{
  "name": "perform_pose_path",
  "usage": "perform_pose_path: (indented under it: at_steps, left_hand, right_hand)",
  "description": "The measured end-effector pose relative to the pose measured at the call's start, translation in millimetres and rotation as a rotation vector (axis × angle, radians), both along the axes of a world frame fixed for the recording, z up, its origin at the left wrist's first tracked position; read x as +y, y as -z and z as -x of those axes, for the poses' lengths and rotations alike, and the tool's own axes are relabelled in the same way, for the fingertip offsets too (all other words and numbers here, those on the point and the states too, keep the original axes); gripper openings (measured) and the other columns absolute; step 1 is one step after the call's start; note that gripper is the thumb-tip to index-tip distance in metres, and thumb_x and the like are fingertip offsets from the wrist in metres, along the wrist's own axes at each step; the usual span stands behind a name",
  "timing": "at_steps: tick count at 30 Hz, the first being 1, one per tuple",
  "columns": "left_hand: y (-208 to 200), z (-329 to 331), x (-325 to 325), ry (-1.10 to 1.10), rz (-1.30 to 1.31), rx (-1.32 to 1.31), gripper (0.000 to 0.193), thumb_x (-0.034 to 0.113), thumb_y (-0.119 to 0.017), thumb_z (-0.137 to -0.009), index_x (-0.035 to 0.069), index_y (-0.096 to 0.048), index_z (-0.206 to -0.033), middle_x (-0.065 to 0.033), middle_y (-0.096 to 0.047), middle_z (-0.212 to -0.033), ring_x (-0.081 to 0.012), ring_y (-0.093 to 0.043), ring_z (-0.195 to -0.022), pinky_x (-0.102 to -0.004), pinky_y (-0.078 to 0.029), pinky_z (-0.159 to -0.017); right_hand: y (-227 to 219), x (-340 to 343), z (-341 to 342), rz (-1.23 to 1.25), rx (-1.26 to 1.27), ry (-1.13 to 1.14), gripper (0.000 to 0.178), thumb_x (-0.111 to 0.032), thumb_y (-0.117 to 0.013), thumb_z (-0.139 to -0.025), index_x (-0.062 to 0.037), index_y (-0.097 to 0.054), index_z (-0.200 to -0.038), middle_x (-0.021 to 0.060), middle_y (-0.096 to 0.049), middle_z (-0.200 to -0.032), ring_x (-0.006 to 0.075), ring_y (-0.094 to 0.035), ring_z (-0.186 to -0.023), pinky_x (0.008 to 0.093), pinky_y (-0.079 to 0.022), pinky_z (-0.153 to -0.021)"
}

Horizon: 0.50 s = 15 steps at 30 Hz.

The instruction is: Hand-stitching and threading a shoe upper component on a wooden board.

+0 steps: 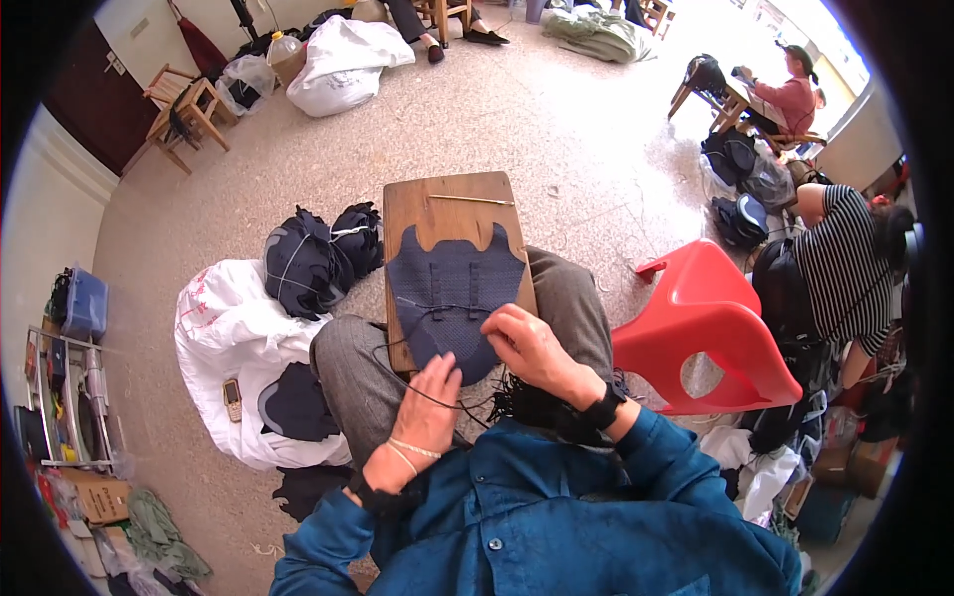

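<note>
A dark navy fabric piece, with two pointed corners at its far end and a rounded near end, lies on a wooden board between my knees. Two rows of strap loops run along it. A thin dark cord crosses the fabric toward my right fingers. My left hand rests with outstretched fingers at the fabric's near left edge, by a loose black cord. My right hand has bent fingers pinched together at the near right edge; what they hold is hidden. A slim stick lies at the board's far end.
To the left are tied dark fabric bundles and a white sack with a phone on it. A red plastic stool stands at right, near a person in stripes. Another person sits farther back.
</note>
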State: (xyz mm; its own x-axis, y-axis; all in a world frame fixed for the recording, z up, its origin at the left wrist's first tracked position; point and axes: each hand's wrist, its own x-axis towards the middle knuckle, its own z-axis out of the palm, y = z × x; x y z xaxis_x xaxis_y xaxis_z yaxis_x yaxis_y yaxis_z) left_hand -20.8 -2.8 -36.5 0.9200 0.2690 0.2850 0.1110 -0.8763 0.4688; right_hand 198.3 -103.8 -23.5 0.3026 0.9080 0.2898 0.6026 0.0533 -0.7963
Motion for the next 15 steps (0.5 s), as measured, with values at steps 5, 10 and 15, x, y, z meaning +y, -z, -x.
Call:
perform_pose_path:
  at_steps: [5, 10, 15]
  left_hand:
    - [-36.9, 20.2, -14.1, 0.287, 0.602, 0.438, 0.011, 0.006, -0.071, -0.087, -0.002, -0.069, -0.093, -0.0168, -0.07, -0.099, -0.0335, -0.069, -0.098, -0.0414, -0.055, -0.086]
    - [-65.3, -13.4, 11.3, -0.015, 0.546, -0.017, 0.004, 0.003, -0.069, -0.09, 0.001, -0.069, -0.093, -0.0136, -0.068, -0.086, -0.0284, -0.068, -0.081, -0.036, -0.053, -0.073]
    - [-21.2, -52.5, 51.3, -0.198, 0.213, -0.229, 0.007, 0.001, -0.072, -0.084, 0.002, -0.067, -0.088, -0.0127, -0.066, -0.092, -0.0329, -0.064, -0.09, -0.0408, -0.051, -0.082]
  right_hand:
    - [6.7, 34.3, -11.0, -0.048, -0.12, 0.034, 0.013, -0.002, -0.065, -0.089, -0.0014, -0.064, -0.101, 0.0174, -0.062, -0.097, 0.041, -0.065, -0.092, 0.0475, -0.054, -0.08]
    - [22.3, 55.7, -21.9, 0.062, -0.238, 0.014, 0.014, -0.006, -0.069, -0.087, -0.0019, -0.063, -0.099, 0.0173, -0.061, -0.097, 0.0403, -0.064, -0.091, 0.0466, -0.053, -0.078]
    - [35.3, 72.6, -28.6, 0.217, -0.334, -0.062, 0.016, -0.01, -0.072, -0.085, -0.0031, -0.058, -0.089, 0.0179, -0.06, -0.092, 0.0418, -0.063, -0.085, 0.0494, -0.051, -0.074]
